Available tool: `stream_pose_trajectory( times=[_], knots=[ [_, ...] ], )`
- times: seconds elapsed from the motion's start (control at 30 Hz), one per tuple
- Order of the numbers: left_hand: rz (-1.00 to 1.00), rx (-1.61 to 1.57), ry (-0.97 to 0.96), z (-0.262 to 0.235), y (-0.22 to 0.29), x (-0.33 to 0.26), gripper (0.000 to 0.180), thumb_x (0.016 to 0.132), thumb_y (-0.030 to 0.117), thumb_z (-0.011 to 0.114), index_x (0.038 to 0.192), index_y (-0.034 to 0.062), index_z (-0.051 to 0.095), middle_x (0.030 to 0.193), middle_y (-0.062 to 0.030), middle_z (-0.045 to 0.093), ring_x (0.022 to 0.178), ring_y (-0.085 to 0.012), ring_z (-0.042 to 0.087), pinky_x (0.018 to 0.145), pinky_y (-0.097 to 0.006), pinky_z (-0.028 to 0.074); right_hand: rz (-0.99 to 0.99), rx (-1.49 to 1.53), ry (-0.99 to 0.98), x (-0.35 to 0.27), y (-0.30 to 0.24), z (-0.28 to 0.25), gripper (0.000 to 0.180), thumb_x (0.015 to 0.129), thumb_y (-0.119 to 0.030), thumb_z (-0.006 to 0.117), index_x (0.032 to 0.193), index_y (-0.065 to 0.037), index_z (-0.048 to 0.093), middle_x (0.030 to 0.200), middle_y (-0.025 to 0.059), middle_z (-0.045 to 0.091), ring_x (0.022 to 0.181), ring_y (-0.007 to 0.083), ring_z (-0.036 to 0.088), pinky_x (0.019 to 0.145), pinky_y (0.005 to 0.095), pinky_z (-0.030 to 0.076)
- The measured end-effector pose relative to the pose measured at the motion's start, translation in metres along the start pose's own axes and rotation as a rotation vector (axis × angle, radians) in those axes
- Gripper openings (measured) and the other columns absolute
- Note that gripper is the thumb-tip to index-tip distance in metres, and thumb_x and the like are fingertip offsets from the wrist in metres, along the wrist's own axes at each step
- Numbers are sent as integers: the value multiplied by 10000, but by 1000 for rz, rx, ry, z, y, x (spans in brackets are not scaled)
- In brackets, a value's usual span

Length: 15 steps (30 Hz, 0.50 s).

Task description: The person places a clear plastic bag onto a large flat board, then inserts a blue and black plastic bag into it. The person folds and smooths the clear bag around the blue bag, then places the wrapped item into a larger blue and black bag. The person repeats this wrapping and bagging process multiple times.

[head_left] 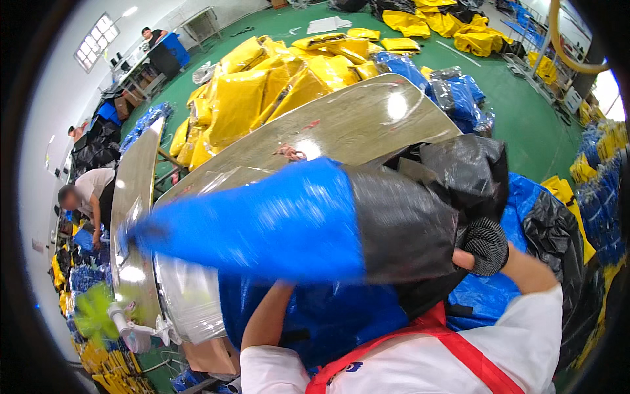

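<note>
A blue-and-black plastic fabric bag [262, 223] stretches across the middle in front of me, its blue end blurred by motion. At its black end, my right hand [484, 248], in a dark knit glove with a bare thumb showing, is closed on the edge. The left forearm [266, 318] rises behind the blue part, which hides my left hand and its fingers. More blue fabric [328, 315] hangs in front of my body, below the held bag. Beside my right hand, crumpled black fabric [469, 164] lies on the table's right end.
Behind the bag is a wood-patterned table [341, 125], with clear plastic film [190, 302] at its left. Folded yellow bags [262, 85] are piled beyond it. At the lower left stands a green-bladed fan [98, 312]. Another person [92, 194] bends over at the far left.
</note>
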<state>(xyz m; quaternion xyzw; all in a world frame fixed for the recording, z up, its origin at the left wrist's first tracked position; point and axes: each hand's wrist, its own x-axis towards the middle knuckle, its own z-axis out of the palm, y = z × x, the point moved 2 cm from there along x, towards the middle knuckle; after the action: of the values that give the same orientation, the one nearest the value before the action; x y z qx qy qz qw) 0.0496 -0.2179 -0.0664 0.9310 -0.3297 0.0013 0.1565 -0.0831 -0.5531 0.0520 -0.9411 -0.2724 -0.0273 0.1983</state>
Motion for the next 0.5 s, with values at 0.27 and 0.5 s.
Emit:
stream_pose_trajectory(
  times=[0.27, 0.5],
  knots=[
    [-121, 192, -89, -23, -84, -133, 596, 888, 389, 465, 1369, 51, 371, 1400, -164, 387, 1300, -323, 340, 1085, -476, 199, 395, -386, -237, -76, -35, 1, 406, 734, -285, 654, 1093, -97, 620, 1067, 163, 570, 1031, 351, 523, 929, 465, 383],
    [-610, 387, -285, -79, -239, -288, 505, 911, 295, 458, 1345, 41, 409, 1370, -157, 433, 1251, -326, 415, 1072, -431, 274, 174, -295, -33, -36, 9, 97, 669, 716, -607, 584, 1279, -251, 523, 1420, 168, 352, 1351, 411, 202, 1023, 685, 51]
  ],
)
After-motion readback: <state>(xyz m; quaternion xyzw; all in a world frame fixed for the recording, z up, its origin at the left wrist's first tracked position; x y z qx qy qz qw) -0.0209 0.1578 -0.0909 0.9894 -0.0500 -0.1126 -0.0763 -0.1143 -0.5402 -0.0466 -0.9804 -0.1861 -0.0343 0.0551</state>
